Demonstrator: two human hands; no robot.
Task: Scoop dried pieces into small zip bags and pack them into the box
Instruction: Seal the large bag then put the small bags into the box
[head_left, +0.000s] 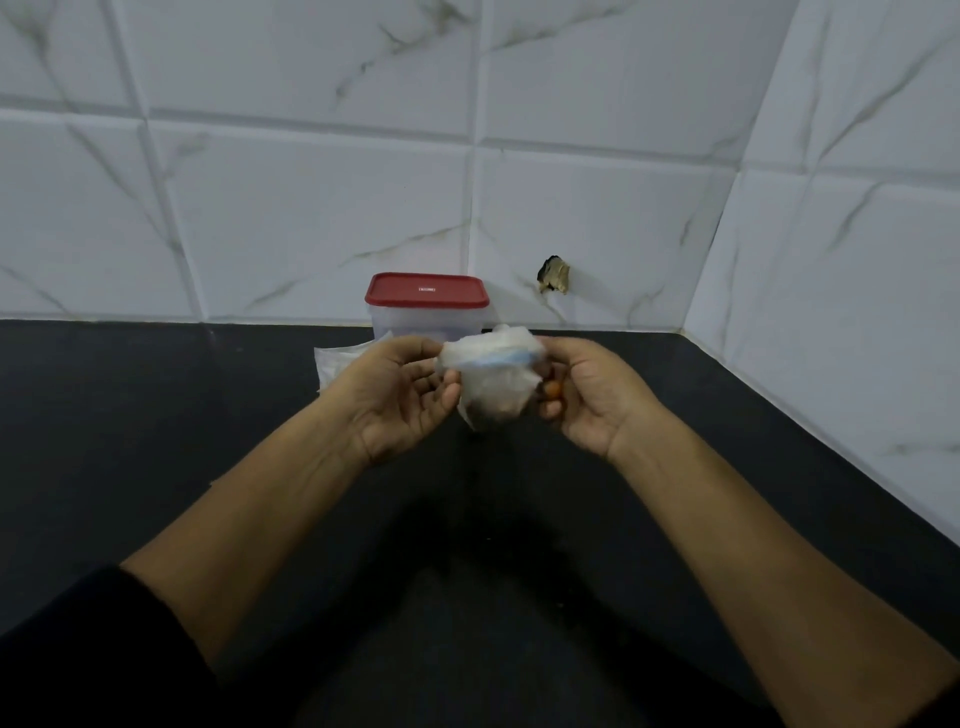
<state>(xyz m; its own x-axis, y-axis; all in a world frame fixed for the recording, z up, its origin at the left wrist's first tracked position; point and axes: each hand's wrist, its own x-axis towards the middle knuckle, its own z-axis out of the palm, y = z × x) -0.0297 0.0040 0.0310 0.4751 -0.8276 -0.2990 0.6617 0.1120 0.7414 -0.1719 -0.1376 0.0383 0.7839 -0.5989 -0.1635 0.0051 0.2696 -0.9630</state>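
As left hand (400, 397) and right hand (589, 400) pinch the bag (493, 379), it overlaps the box (426, 314).

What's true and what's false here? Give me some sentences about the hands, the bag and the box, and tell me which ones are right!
1. The left hand and the right hand both hold the zip bag. True.
2. The box has a blue lid. False: the box has a red lid.
3. The box is open. False: the red lid sits on top of it.
4. The counter is black. True.
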